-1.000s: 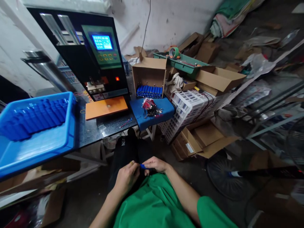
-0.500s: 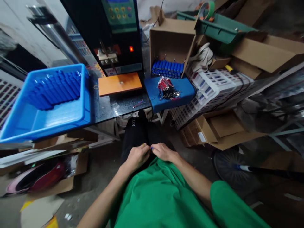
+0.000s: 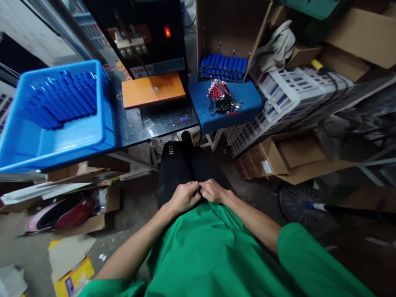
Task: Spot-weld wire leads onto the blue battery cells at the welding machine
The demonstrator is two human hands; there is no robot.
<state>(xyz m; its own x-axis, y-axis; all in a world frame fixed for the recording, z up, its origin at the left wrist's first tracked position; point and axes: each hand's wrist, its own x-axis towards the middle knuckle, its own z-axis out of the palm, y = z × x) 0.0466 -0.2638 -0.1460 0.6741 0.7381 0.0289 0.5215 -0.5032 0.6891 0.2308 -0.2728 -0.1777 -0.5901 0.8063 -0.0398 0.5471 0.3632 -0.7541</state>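
Note:
My left hand [image 3: 184, 196] and my right hand [image 3: 213, 191] meet over my lap, on black trousers above my green shirt. Both have their fingers curled and pressed together at the fingertips. What they hold is hidden between the fingers. On the black tabletop ahead stands a dark machine [image 3: 145, 29] with a red light and an orange plate [image 3: 152, 89]. A bundle of red and black wires [image 3: 222, 97] lies on a blue cloth-covered stand [image 3: 204, 107]. Behind it a cardboard box [image 3: 229, 24] holds a row of blue cylindrical cells [image 3: 223, 67].
A blue plastic tray [image 3: 46, 142] with several blue cells sits at the left on the table. A white slotted crate [image 3: 284, 99], flattened cardboard boxes [image 3: 287, 159] and a fan [image 3: 297, 204] crowd the right. Cardboard and shoes [image 3: 58, 214] lie on the floor at the left.
The view has tilted down and nearer the table. A small blue piece showed between my fingertips earlier; now my hands have closed together and it is hidden.

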